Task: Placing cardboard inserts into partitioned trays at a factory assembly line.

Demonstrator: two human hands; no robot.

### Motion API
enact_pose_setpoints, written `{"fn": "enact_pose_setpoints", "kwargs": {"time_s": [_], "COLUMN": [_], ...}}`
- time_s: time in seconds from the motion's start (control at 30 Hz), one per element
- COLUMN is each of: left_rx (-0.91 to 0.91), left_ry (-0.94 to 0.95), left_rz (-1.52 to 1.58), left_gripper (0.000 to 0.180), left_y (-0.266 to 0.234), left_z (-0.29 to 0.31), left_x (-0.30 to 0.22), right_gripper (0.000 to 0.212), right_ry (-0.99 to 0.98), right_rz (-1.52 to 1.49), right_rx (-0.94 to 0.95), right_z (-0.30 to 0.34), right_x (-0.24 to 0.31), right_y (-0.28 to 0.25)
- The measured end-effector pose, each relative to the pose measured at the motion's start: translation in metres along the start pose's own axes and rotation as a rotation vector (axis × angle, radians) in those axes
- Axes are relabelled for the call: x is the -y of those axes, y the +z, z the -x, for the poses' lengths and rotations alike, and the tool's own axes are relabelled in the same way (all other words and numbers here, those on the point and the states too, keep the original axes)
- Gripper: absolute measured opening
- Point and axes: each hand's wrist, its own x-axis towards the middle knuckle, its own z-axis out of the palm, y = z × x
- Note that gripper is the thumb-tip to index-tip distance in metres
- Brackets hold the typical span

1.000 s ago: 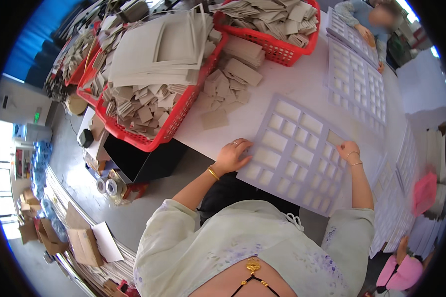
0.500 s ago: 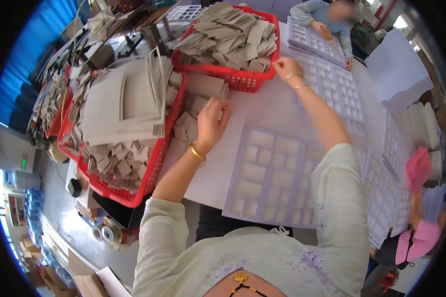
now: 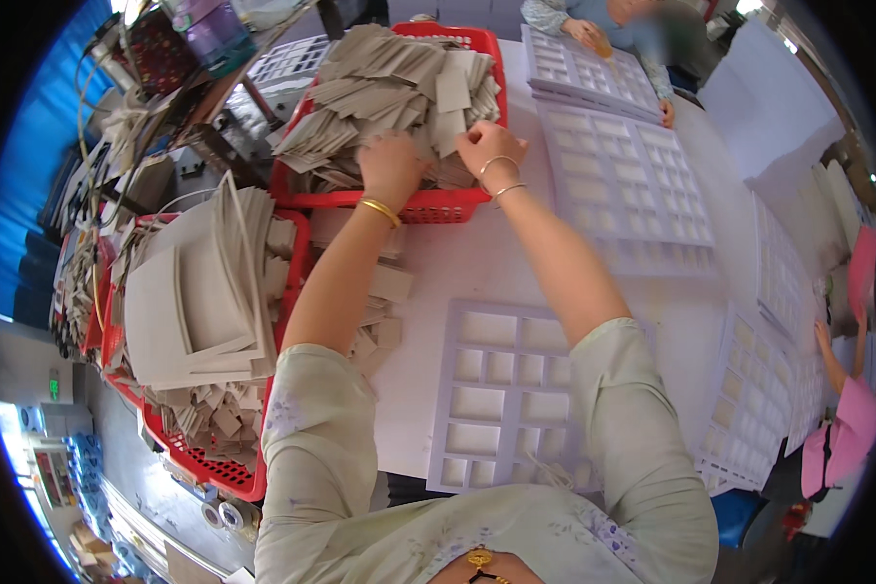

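Observation:
Both of my hands are at the near side of a red plastic basket [image 3: 436,206] heaped with grey cardboard pieces [image 3: 380,86]. My left hand [image 3: 391,167] reaches down over the pieces; its fingers are hidden and blurred, so I cannot tell whether it holds one. To its right, my right hand [image 3: 492,156] is curled closed against the pieces by the basket's right corner, and whatever it grips is hidden. In front of my body lies a white compartment tray [image 3: 509,394], partly covered by my right sleeve.
A second red basket [image 3: 297,263] at left holds large cardboard sheets [image 3: 170,311] and small scraps. Loose cardboard pieces [image 3: 389,282] lie between the baskets and table. More white trays [image 3: 633,180] sit at right. A co-worker's hand [image 3: 584,34] is at the far tray stack [image 3: 594,78].
My left hand has moved forward from the loose pieces to the heaped basket. My right hand has shifted from the basket's right rim onto its contents. The whole view has also turned.

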Motion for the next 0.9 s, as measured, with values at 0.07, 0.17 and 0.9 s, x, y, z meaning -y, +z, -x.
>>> {"fn": "enact_pose_setpoints", "kwargs": {"time_s": [0.07,0.17,0.9], "left_rx": [0.047,0.065,-0.056], "left_ry": [0.008,0.067,-0.011], "left_rz": [-0.109,-0.082,0.067], "left_gripper": [0.022,0.035,0.025], "left_y": [0.007,0.017,0.027], "left_z": [-0.002,-0.01,-0.019], "left_x": [0.003,0.006,0.003], "right_gripper": [0.019,0.02,0.011], "right_ry": [0.01,0.058,0.201], "right_rz": [-0.091,-0.343,-0.926], "right_rx": [-0.03,-0.163,0.142], "right_z": [0.004,0.003,0.204], "right_x": [-0.003,-0.008,-0.173], "right_y": [0.003,0.002,-0.128]}}
